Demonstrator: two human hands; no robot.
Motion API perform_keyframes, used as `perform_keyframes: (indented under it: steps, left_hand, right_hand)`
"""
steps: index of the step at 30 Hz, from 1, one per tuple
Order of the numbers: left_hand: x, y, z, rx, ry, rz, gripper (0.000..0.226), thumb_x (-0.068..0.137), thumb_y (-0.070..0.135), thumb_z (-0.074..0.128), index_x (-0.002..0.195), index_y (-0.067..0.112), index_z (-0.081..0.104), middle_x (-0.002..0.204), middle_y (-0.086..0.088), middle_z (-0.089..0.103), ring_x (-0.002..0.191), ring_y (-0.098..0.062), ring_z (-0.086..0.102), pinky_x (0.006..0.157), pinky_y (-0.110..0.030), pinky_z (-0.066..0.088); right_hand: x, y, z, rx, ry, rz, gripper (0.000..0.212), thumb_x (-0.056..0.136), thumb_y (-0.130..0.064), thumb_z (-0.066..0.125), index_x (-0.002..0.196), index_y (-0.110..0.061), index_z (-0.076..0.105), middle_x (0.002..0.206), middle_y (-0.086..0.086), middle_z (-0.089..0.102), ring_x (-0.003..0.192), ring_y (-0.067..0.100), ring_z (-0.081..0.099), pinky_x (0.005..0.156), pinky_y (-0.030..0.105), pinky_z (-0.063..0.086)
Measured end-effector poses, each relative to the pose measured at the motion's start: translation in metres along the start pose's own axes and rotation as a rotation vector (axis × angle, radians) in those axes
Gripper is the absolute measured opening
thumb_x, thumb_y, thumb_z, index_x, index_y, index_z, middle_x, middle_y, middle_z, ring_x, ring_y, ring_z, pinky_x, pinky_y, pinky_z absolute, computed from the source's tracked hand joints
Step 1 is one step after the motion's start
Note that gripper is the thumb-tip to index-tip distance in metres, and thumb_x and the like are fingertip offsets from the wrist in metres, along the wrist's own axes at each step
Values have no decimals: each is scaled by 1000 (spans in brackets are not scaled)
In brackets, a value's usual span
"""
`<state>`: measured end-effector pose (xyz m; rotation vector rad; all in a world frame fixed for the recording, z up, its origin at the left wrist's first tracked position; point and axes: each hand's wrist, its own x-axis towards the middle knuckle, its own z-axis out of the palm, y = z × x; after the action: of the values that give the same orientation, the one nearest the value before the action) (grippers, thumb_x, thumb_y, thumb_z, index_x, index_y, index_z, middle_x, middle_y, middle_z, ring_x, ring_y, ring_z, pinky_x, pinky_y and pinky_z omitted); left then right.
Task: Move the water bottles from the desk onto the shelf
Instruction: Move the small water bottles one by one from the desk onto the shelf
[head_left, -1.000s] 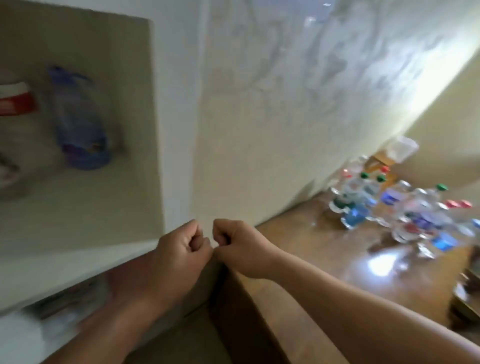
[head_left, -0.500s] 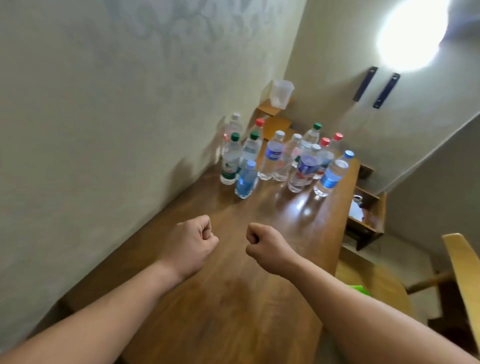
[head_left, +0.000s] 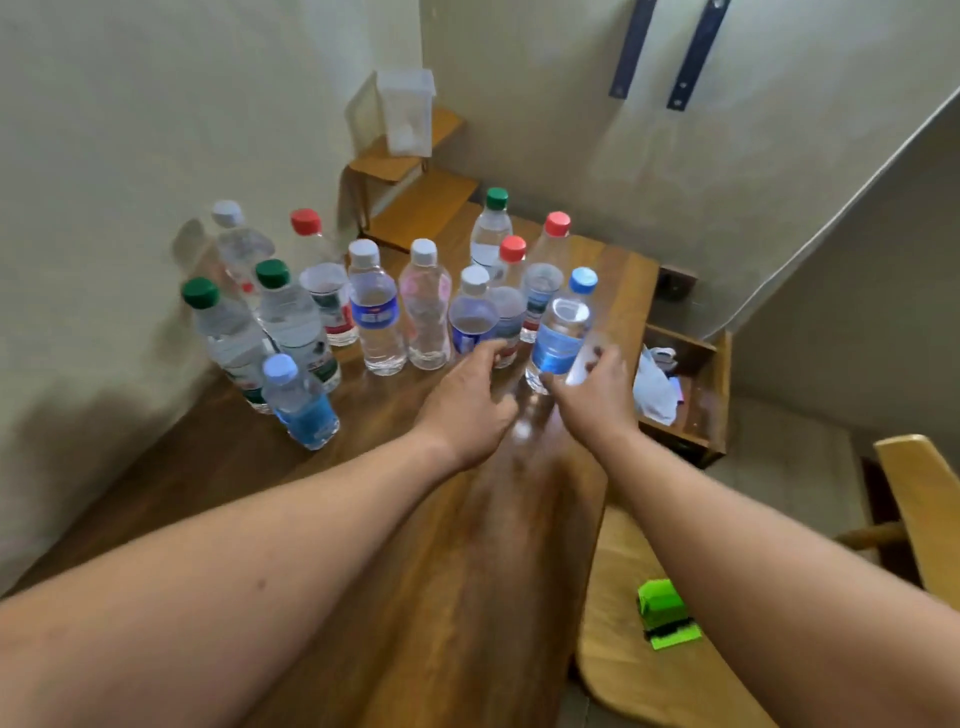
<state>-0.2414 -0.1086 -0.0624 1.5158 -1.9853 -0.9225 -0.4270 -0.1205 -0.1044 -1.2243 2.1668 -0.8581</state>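
Twelve water bottles (head_left: 375, 312) stand on the desk (head_left: 457, 561), none on the shelf (out of view): three green caps, three red, four white, two blue. The right hand (head_left: 592, 397) curls thumb and fingers round the blue-capped bottle (head_left: 560, 332) near the desk's edge. The left hand (head_left: 467, 397), half-open, touches the foot of a white-capped bottle (head_left: 470, 319). Risk: the bottles are packed tight, so a sideways pull could topple neighbours.

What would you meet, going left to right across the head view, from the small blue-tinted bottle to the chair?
small blue-tinted bottle → left hand → right hand, holding the blue-capped bottle → white bag → chair back
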Motion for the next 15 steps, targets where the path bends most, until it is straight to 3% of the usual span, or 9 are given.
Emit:
perform_keyframes:
  steps: [3,5,7,9,12,15]
  left_hand:
    - [28,10,21,-28,-10,-39,61,93,19,67,151,17,48,146,-3,64,134,-20,61,110,-31,46]
    - [38,10,33,-42,-13,-50,59,93,20,67,150,17,48,144,-2,65,133,-21,62,111,-35,48]
    - [43,8,43,-32,-24,-63,60,94,18,67,150,18,46,144,-3,65,132,-23,62,112,-40,49]
    - [45,4,50,-22,-36,-80,62,95,20,66,152,19,43,144,-5,64,132,-26,62,111,-44,50]
    - [43,3,54,-17,-35,-106,62,94,24,68,151,18,44,143,-7,64,130,-28,62,109,-45,50]
    - [26,0,56,-37,-38,-117,55,97,24,66,148,17,48,140,-6,65,128,-28,63,108,-44,50]
  right_hand:
    - [37,-7,-4,92,-6,-37,106,74,-44,91,158,-15,34,153,12,50,141,30,49,117,45,42]
    - [52,-9,3,167,-41,-62,112,69,-43,95,159,-26,31,155,6,51,140,26,53,117,45,45]
    - [62,-7,14,252,-64,-50,101,65,-44,96,147,-37,39,140,-3,63,125,21,64,109,46,53]
    - [62,-9,18,292,-75,-40,83,71,-41,93,138,-37,45,123,-9,70,112,18,70,103,44,56]
    - [53,-4,16,315,-62,-44,72,74,-36,91,132,-33,49,117,-9,70,107,19,70,100,44,56]
    - [21,11,9,313,-48,-59,70,67,-39,89,124,-41,48,116,-9,70,108,18,70,99,46,58]
